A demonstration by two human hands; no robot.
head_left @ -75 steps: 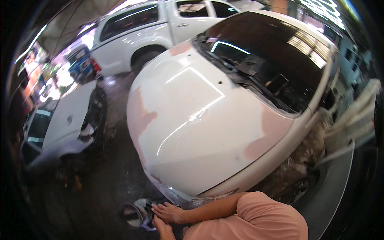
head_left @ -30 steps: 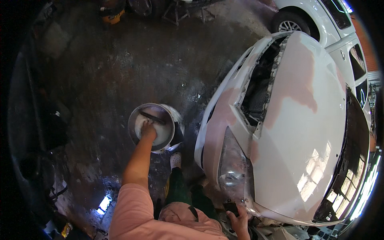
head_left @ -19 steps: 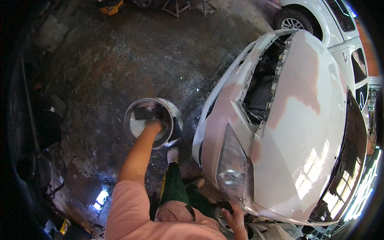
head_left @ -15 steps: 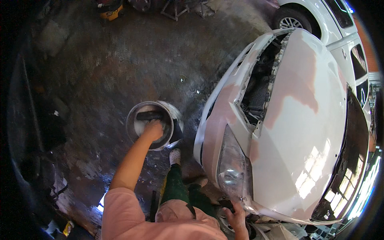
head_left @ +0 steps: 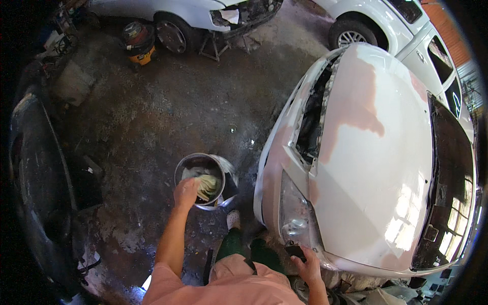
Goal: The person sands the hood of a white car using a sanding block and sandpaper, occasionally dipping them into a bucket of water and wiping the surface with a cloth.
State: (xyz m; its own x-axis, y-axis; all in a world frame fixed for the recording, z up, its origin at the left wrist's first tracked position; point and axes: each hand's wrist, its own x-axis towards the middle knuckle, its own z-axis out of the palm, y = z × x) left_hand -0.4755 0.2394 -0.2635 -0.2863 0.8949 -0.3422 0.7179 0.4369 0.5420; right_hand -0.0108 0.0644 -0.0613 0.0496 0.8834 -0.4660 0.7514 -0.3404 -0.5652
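Note:
A pale yellowish cloth (head_left: 207, 187) is bunched in my left hand (head_left: 186, 192), which is closed on it over the mouth of the white bucket (head_left: 223, 165). Some whitish, wet-looking stuff shows inside the bucket, though the cloth hides part of it. At the lower right, my right hand (head_left: 308, 267) grips a small dark block (head_left: 295, 251), close to the front corner of a white car (head_left: 366, 193). Nearest that hand is the car's dusty headlight (head_left: 295, 223). Dull pink patches (head_left: 358, 104) mark the car's hood and bumper.
A yellow and black shop vacuum (head_left: 140, 46) stands at the far left, near a pale car (head_left: 188, 15) and a metal stand (head_left: 216, 48). Another white vehicle (head_left: 401, 30) is behind the hood. A dark curved panel (head_left: 40, 173) lies along the left edge. My shoe (head_left: 233, 219) is beside the bucket.
My left hand has come up from inside the bucket, and the cloth now shows in it. The right hand keeps the dark block near the headlight. The view has shifted, showing more background.

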